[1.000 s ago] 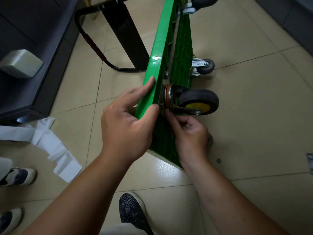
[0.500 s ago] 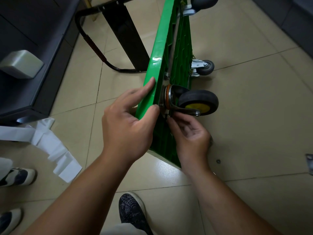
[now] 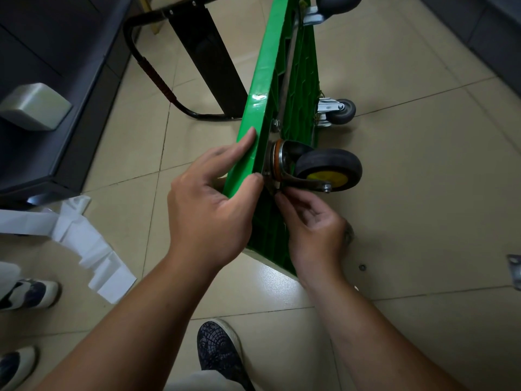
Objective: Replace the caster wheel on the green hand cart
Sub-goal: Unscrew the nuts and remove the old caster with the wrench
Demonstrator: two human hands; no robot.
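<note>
Cart (image 3: 262, 108) stood on its long edge on the floor (image 3: 423, 193). Its ribbed underside faced the side of the right fingers, and the black handle (image 3: 158, 69) reached out well beyond the left fingers. The left hand (image 3: 208, 210) gripped the cart, with fingers and thumb closed round the green rim to keep it upright.

Just beyond the right fingertips a caster (image 3: 328, 169) with a yellow hub sat against the underside, its plate (image 3: 270, 185) touching the green ribs. The right hand (image 3: 313, 224) was half curled, palm toward the camera, with thumb and forefinger close together at the lower corner of the plate. Whether they pinched a nut or a bolt there I could not tell, because the tips hid that spot.

Farther beyond the fingers a smaller grey caster (image 3: 342, 111) was fixed to the same underside. Behind the right wrist a washer (image 3: 362, 267) lay loose on the floor.

By my judgement the task was past its middle. The yellow-hub caster looked different from the grey one, so it was probably the replacement, already set in its place. The fastening seemed to be in progress at that corner. The loose washer suggested that not every fastener was on. What probably remained was to fit and tighten the rest, and then to lay the cart back on its wheels.
</note>
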